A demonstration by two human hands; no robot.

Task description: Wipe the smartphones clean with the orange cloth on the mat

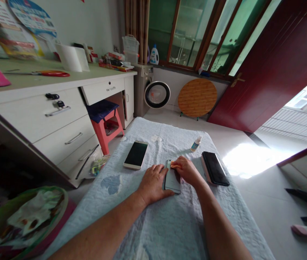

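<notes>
A grey phone [173, 181] lies on the cloth-covered table in front of me. My left hand [153, 183] grips it along its left side, fingers at the upper left edge and thumb by the bottom end. Pinched in my right hand [187, 170] is a small orange cloth [173, 165], pressed on the upper part of the phone. To the left is a white-framed phone [136, 155], dark screen up. On the right lies a black phone [215, 168], apparently in an open flip case. Beyond my right hand stands a small spray bottle [196, 144].
A light blue quilted cloth [164, 133] covers the table. At the lower left stands a waste basket [68, 206] with crumpled paper. A red stool [104, 133] and a desk with drawers [58, 126] are on the left. A washing machine [142, 90] with its door open stands behind.
</notes>
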